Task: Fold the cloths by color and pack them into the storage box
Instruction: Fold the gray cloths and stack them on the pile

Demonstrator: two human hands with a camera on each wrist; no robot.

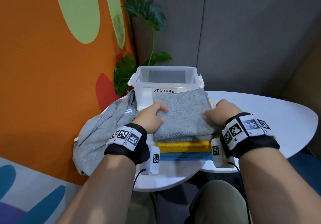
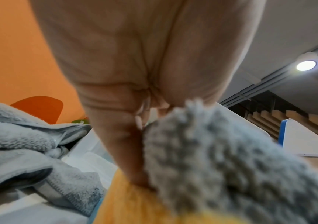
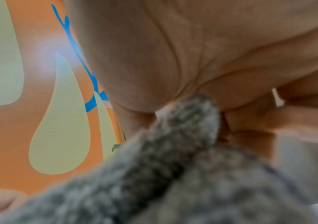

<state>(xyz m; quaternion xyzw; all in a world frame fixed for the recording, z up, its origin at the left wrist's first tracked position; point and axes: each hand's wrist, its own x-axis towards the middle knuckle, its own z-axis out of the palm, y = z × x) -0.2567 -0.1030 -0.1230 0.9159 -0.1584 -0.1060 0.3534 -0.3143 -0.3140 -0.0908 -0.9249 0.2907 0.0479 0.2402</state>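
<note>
Left hand [image 1: 151, 117]: curled, gripping the folded grey cloth's [image 1: 184, 116] left edge.
Right hand [image 1: 224, 111]: curled, gripping its right edge.
Stack: grey over yellow cloth [image 1: 184, 146] and blue cloth [image 1: 184, 156], near desk [image 1: 271, 116] edge.
Storage box [image 1: 165, 82]: behind stack.

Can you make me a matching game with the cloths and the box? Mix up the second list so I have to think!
Things:
1. grey folded cloth
2. yellow cloth
3. blue cloth
4. box
5. loose grey cloth

Places:
a. bottom of the pile
b. behind the pile
c. top of the pile
d. unfolded, left of the pile
e. middle of the pile

Pairs: 1-c, 2-e, 3-a, 4-b, 5-d
</note>
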